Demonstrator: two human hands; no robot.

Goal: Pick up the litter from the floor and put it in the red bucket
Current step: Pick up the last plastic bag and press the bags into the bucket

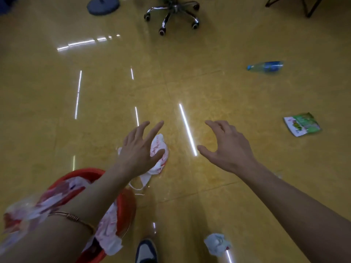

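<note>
Crumpled white-and-red plastic bag point(160, 155) sits directly under the left hand point(137, 150), showing past the thumb side and trailing a loose handle back toward the wrist. That hand is spread wide, fingers straight and fanned forward, thumb laid across the top of the bag. Whether the palm actually touches the plastic cannot be told, and no finger is curled round it.

The right hand point(228, 149) hangs level with the left, apart from it, over bare yellow floor point(114, 95). Its fingers are loosely arched, the thumb is stretched toward the left hand, and it has hold of nothing.

Behind the left hand, beneath the forearm, stands the red bucket point(126, 207). More white-and-red plastic point(108, 230) fills it and spills over the rim. A thin bracelet point(73, 218) circles that forearm above the bucket.

Under the right forearm, well back from the hand, lies a wad of pale crumpled paper point(217, 243). Out past the right hand's little-finger side lies a green snack packet point(302, 124), flat on the tiles. Farther ahead on that same side a clear plastic bottle point(265, 66) with a blue label lies on its side.

Far ahead of both hands are the chrome base of a wheeled office chair point(171, 14) and a round grey stand base point(103, 5). Between the forearms, nearest the camera, shows the toe of a shoe point(146, 251).
</note>
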